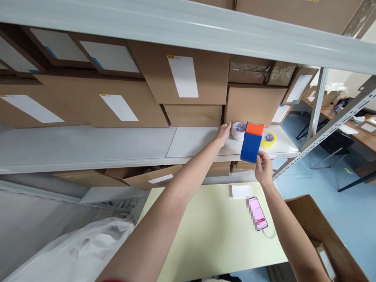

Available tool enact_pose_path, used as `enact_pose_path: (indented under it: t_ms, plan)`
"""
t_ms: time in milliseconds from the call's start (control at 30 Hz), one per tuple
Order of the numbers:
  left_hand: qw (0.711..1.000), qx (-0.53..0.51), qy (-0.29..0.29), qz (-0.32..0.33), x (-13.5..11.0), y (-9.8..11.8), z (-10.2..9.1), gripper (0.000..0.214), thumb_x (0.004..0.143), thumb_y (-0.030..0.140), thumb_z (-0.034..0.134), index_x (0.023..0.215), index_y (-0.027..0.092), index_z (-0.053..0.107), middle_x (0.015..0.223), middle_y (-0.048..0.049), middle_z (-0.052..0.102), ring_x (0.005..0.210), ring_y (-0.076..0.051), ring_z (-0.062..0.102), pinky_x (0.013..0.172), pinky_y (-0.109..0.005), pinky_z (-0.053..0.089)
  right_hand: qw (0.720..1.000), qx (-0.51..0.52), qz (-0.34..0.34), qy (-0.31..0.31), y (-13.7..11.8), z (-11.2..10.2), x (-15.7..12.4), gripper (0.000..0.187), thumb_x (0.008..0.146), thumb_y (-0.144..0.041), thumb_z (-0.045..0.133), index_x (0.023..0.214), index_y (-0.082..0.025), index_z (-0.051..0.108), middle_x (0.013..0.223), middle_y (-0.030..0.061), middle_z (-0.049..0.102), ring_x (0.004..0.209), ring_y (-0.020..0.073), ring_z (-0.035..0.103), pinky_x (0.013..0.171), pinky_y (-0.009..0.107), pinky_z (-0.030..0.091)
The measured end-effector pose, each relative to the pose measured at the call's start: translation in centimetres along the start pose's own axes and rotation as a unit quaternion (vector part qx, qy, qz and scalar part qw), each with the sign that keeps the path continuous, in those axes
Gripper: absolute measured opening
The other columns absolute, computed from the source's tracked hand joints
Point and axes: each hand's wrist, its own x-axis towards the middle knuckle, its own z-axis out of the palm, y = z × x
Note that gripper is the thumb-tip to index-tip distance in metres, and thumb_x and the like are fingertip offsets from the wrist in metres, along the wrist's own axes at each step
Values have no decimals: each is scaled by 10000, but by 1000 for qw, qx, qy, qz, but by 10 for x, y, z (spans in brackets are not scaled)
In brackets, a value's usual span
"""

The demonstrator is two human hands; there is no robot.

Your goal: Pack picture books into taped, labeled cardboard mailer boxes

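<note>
My right hand [263,169] grips the lower edge of a blue tape dispenser with an orange top [252,143], held upright just in front of the shelf edge. My left hand [223,133] reaches onto the white shelf [194,143], fingers curled beside a white tape roll [238,130] and touching or nearly touching it. A yellow tape roll [268,139] lies on the shelf behind the dispenser.
Brown cartons with white labels [182,74] fill the back of the shelf. Below lies a pale yellow table [205,231] with a phone [257,213] on a cable and a white card [240,191]. An open carton [326,239] stands at right, a plastic bag [79,250] at left.
</note>
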Motion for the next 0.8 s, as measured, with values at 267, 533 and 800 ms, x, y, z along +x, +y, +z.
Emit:
enact_pose_path:
  t_ms: [267,533,800]
  plan:
    - [984,-141,-89,61,-149,-11,-48,805,606,396,870,1304,223,509,1271,-131,622,1037,-237,667,823,-324,558,954,-193,-223,-52,-26,34,-27,190,964,-228,432,1019,-197,611,851,79,659,786,217,603,722,358,518]
    - [979,-161,-22,-126,-228,-51,-101,455,613,299,769,1034,173,650,1002,-68,711,862,-234,707,725,-317,564,906,-229,-355,-43,-25,23,-111,282,907,-179,607,1179,-255,596,969,80,634,890,206,623,790,350,513]
    - [940,-228,-32,-252,-294,-98,-97,388,680,459,712,952,184,685,903,-44,740,911,-251,679,746,-323,532,936,174,172,-253,-26,15,-188,736,787,-647,646,1397,-306,415,1385,146,529,1228,281,570,938,470,538]
